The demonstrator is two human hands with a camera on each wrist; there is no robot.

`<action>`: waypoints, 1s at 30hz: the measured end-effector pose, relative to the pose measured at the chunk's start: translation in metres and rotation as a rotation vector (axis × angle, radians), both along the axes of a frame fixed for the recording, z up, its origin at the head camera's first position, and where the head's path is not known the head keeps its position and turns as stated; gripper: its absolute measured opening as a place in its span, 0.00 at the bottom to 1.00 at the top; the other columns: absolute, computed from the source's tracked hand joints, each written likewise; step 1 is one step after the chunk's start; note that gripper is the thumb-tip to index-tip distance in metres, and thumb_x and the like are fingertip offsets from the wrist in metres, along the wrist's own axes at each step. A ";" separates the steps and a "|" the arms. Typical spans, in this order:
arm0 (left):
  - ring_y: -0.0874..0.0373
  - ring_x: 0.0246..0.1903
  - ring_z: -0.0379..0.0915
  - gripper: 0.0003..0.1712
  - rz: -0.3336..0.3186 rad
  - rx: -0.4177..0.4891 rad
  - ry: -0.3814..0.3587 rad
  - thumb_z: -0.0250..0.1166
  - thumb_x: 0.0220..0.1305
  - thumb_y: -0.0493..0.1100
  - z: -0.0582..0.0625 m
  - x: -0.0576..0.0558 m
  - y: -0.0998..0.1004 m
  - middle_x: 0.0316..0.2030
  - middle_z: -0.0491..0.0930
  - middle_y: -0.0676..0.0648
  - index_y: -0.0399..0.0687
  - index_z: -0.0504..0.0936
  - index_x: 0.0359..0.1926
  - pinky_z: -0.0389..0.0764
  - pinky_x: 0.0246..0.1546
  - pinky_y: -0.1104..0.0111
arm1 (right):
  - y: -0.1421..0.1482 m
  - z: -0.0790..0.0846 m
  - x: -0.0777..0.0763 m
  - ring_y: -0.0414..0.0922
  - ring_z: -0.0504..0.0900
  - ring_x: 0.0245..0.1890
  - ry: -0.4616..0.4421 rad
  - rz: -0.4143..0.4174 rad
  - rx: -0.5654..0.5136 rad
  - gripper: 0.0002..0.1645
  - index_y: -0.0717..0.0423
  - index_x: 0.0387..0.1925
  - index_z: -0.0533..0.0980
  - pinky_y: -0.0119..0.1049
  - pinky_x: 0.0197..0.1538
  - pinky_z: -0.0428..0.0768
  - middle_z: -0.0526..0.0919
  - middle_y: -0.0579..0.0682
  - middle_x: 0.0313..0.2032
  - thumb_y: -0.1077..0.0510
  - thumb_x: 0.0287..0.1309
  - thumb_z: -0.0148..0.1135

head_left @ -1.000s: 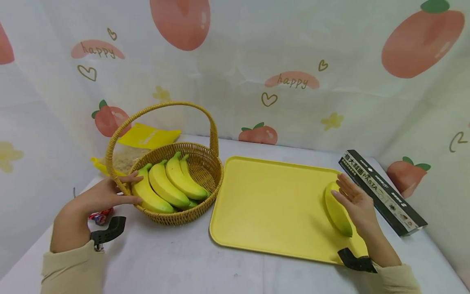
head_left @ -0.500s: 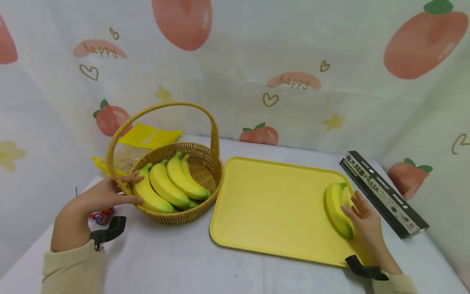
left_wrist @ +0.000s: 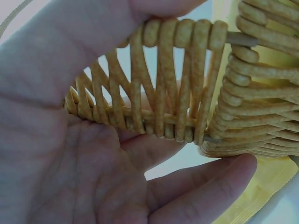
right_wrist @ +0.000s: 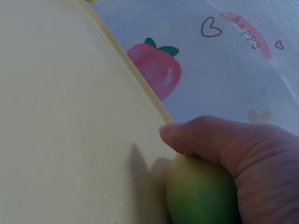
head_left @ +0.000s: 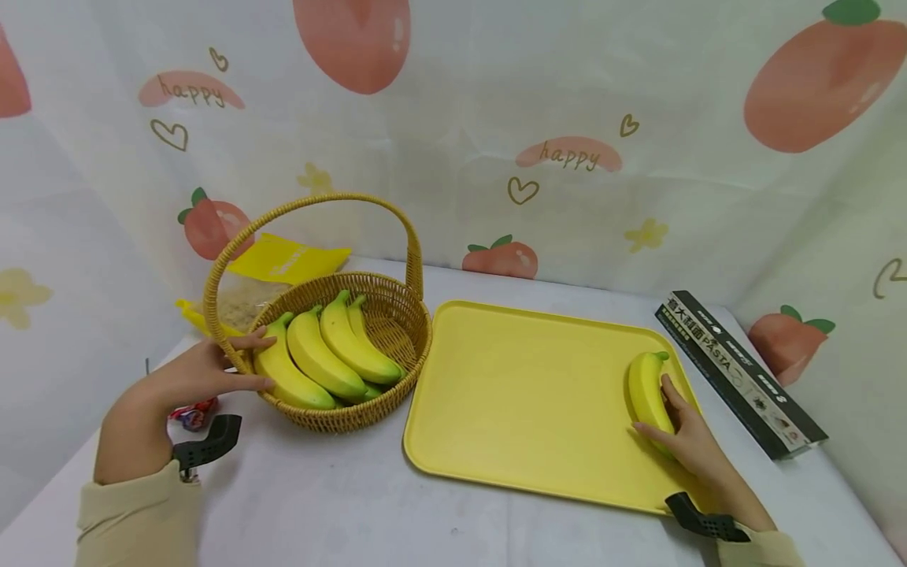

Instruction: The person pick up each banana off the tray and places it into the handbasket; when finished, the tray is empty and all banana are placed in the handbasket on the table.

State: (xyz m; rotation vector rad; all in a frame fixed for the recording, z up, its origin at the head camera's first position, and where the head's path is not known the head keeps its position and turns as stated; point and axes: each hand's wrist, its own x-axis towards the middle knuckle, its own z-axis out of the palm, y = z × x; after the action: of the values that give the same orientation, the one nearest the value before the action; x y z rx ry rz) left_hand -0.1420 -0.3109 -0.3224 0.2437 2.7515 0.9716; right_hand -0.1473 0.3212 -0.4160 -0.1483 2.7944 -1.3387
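At the left of the head view a wicker basket (head_left: 340, 421) with a tall arched handle holds several yellow bananas (head_left: 322, 358) with green tips. My left hand (head_left: 205, 374) grips the basket at the foot of its handle, fingertips over the rim by the nearest banana. The left wrist view shows the woven handle (left_wrist: 159, 84) lying across the palm, between thumb and fingers. On the right side of a yellow tray (head_left: 524, 394), my right hand (head_left: 690, 441) holds a single banana (head_left: 645, 390), thumb on one side and fingers on the other. Its green end (right_wrist: 201, 196) shows under the thumb.
A black pasta box (head_left: 740, 374) lies slanted just right of the tray. Behind the basket is a yellow and clear bag (head_left: 290, 264). A small red wrapped item (head_left: 194, 413) lies by the left wrist. A fruit-print cloth (head_left: 453, 118) hangs at the back.
My right hand has come down from above the tray, first to the banana's right side, then onto its lower part, and has taken hold of it. The left hand stays at the basket.
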 end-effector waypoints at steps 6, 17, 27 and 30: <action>0.28 0.60 0.56 0.42 0.012 -0.003 -0.013 0.66 0.57 0.52 -0.001 0.002 -0.004 0.68 0.52 0.31 0.43 0.60 0.68 0.65 0.52 0.39 | -0.004 0.000 -0.001 0.32 0.55 0.64 0.055 -0.005 0.045 0.51 0.63 0.71 0.39 0.04 0.45 0.55 0.44 0.70 0.70 0.56 0.59 0.60; 0.27 0.61 0.52 0.41 0.009 0.009 0.000 0.67 0.56 0.50 0.001 0.004 -0.004 0.68 0.51 0.31 0.43 0.62 0.67 0.63 0.52 0.38 | -0.022 0.025 -0.013 0.56 0.46 0.70 0.060 0.110 -0.021 0.51 0.66 0.71 0.39 0.04 0.50 0.54 0.40 0.67 0.71 0.60 0.58 0.61; 0.27 0.61 0.53 0.41 0.001 0.026 -0.003 0.67 0.55 0.51 0.002 0.002 0.000 0.68 0.51 0.31 0.43 0.63 0.67 0.62 0.53 0.38 | -0.086 0.053 -0.034 0.64 0.47 0.68 0.059 0.426 -0.133 0.48 0.66 0.71 0.41 0.09 0.52 0.63 0.40 0.66 0.71 0.63 0.58 0.59; 0.27 0.62 0.52 0.41 0.001 0.033 -0.008 0.68 0.55 0.51 0.003 0.001 0.002 0.69 0.51 0.31 0.43 0.63 0.67 0.61 0.53 0.37 | -0.111 0.058 -0.039 0.57 0.56 0.67 0.057 0.498 -0.116 0.48 0.64 0.71 0.43 0.13 0.50 0.67 0.43 0.64 0.72 0.62 0.58 0.60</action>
State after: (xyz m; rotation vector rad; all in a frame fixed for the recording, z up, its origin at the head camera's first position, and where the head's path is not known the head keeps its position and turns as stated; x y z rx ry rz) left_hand -0.1407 -0.3093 -0.3198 0.2434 2.7308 1.0167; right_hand -0.1865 0.2105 -0.3576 -0.8325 2.4728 -1.3694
